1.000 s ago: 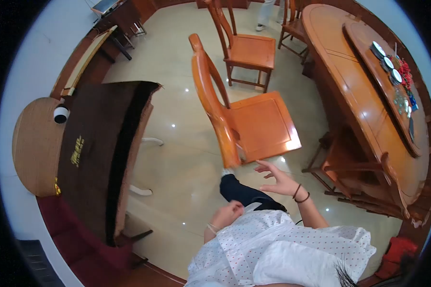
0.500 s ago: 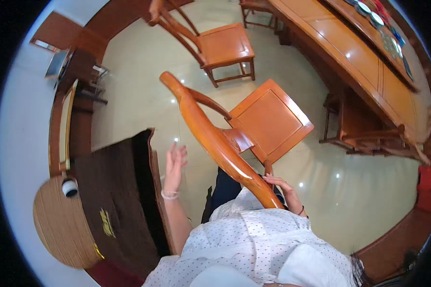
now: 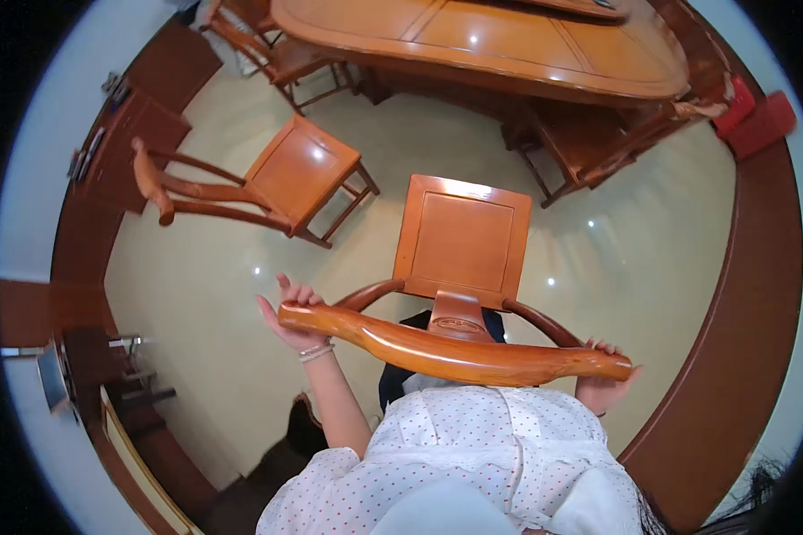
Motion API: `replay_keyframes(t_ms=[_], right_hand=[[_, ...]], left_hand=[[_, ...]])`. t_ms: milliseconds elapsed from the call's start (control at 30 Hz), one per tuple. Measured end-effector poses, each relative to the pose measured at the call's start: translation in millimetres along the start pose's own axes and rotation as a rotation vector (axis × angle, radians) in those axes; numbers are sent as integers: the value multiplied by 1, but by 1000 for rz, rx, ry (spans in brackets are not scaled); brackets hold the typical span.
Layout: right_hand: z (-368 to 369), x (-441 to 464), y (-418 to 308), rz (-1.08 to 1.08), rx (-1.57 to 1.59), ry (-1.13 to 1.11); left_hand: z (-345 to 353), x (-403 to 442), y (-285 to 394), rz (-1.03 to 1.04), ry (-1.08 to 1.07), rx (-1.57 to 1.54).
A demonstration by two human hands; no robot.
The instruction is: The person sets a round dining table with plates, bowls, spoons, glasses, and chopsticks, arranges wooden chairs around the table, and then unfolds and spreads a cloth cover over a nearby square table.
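A wooden chair (image 3: 464,239) stands straight ahead of me, its curved top rail (image 3: 459,354) across the front of my body and its square seat beyond. My left hand (image 3: 296,314) is at the left end of that rail, fingers curled over the top and thumb stretched out to the side. At the right end, my right hand (image 3: 607,379) wraps round the rail, with the fingertips showing over it and the palm partly hidden behind.
A second wooden chair (image 3: 303,169) stands to the left. The large oval table (image 3: 491,45) spans the top, with a chair (image 3: 580,143) at its right side and another (image 3: 294,61) at its left. Red items (image 3: 758,125) lie far right. A dark cover (image 3: 277,464) is at lower left.
My view has turned toward the table. My left hand, free in the air before, has come onto the rail's left end. My right hand has closed on the right end. The chair now faces straight away.
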State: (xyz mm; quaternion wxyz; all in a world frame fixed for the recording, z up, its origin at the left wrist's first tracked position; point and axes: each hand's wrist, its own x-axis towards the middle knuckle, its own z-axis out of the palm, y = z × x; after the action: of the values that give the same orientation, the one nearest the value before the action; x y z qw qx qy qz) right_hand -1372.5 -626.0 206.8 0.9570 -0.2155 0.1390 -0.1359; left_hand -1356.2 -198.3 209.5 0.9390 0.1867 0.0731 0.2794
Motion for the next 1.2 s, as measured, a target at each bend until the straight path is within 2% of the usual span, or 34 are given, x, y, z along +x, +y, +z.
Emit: replay_keyframes(t_ms=[33, 67, 133, 167, 200, 267, 367, 533, 600, 667, 733, 933, 1200], right_hand=[[28, -2, 9, -88, -51, 173], [27, -1, 11, -117, -41, 181], [16, 11, 8, -75, 55, 55], [12, 16, 8, -117, 50, 203], [17, 14, 9, -143, 62, 203], [26, 14, 10, -174, 60, 372], [25, 13, 13, -217, 61, 401], [7, 15, 18, -250, 113, 363], [-13, 15, 19, -249, 199, 254], [-15, 16, 19, -253, 254, 230], [-18, 14, 19, -296, 207, 230], [6, 2, 16, -325, 280, 221], [30, -1, 3, -333, 237, 236]], left_hand=[[1, 10, 1, -132, -205, -135], [1, 15, 2, -261, -409, -275], [7, 19, 3, -299, -417, -283], [10, 20, 2, -281, -467, -273], [13, 22, 2, -264, -516, -262], [12, 24, 1, -269, -522, -268], [18, 36, 2, -266, -520, -268], [15, 39, 2, -255, -625, -266], [7, 31, -8, -239, -747, -291], [14, 28, -9, -225, -775, -305], [12, 27, -15, -218, -809, -325], [18, 30, 0, -215, -739, -269], [45, 46, -1, -228, -758, -285]])
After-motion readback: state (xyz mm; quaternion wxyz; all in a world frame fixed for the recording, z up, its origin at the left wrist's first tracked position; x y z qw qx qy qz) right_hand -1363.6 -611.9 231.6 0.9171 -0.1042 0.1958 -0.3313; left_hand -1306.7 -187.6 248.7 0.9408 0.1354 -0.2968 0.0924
